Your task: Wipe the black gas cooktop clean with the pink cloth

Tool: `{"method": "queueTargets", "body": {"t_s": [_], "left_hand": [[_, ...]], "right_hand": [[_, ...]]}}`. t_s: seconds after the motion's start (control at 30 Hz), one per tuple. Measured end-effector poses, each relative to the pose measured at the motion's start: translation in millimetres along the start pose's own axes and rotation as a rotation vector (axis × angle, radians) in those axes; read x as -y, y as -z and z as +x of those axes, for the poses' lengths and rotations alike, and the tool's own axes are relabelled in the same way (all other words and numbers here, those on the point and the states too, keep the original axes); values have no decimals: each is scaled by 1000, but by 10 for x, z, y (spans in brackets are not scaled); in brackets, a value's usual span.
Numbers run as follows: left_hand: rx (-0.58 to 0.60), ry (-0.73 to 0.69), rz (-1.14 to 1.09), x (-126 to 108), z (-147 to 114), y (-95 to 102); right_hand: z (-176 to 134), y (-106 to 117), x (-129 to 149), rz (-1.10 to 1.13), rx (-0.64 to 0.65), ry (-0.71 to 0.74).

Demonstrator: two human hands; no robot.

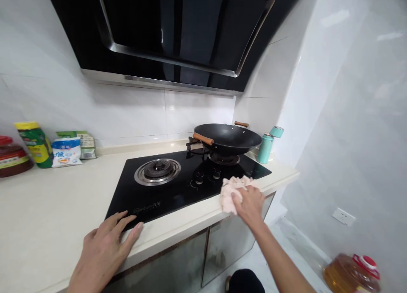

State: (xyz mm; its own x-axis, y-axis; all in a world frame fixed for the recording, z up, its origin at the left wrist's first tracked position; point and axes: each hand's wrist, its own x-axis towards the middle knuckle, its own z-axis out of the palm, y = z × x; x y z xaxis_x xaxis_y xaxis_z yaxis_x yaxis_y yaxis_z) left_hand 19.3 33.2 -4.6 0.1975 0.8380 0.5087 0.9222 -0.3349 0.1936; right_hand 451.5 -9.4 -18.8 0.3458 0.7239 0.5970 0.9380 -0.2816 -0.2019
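My right hand (251, 202) is closed around a crumpled pale pink cloth (229, 195). The cloth lies against the front edge of the black glass gas stove (178, 203) and the cream countertop (41, 216). My left hand (110, 242) rests at the stove's front left corner, fingers spread, with nothing in it. Between the hands are two control knobs (199, 177) on the glass. The left burner (159, 170) is bare. A black wok (229, 140) with wooden handles sits over the right burner.
A teal bottle (265, 149) with its lid flipped back stands right of the wok. Seasoning packets (66, 152), a green yellow-capped bottle (35, 144) and a red-lidded jar (12, 157) line the left. A black range hood (171, 34) hangs above. An oil jug (349, 272) stands on the floor.
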Motion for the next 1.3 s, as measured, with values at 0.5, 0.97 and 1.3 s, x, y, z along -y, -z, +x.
{"method": "queueTargets", "body": {"t_s": [0.5,0.97,1.3], "left_hand": [[1,-24,-163,205,-31,-57],[37,21,-46,-38,-45,77],[-59,14,-50,-110,-62,48]], "right_hand": [[-1054,-216,1828,341,-193,865],[84,-260,-1121,-106,155,280],[493,28,-1433,-201,222,86]]}}
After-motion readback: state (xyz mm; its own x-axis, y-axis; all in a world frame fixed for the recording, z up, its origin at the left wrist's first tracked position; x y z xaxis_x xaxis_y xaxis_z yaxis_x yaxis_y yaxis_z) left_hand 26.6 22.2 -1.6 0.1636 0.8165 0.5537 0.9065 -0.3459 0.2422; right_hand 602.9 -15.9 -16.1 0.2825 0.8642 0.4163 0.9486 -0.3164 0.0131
